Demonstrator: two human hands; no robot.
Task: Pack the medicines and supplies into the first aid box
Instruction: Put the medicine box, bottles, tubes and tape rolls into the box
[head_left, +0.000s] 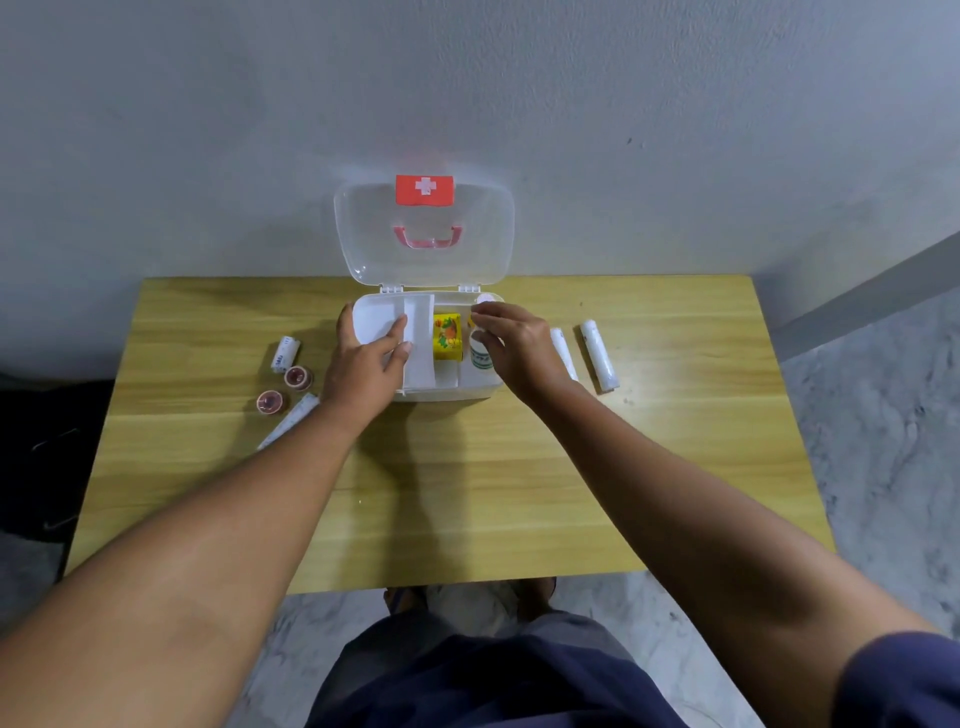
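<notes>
The white first aid box (447, 391) stands open at the table's far middle, its clear lid (363, 228) with a red cross label upright against the wall. Inside, a yellow medicine carton (448, 338) lies in a middle compartment. My left hand (366, 366) rests flat on the box's white inner tray (371, 319), fingers spread. My right hand (511, 345) is over the right compartment, fingers closed on a white bottle (481, 358) with a green label. A round white cap (486, 299) shows at the back right corner.
Left of the box lie a white bandage roll (285, 354), two red-brown tape rolls (298, 377) (270, 401) and a long white roll (291, 418). Two more white rolls (564, 353) (598, 355) lie right of the box. The wooden table (457, 493) meets a grey wall.
</notes>
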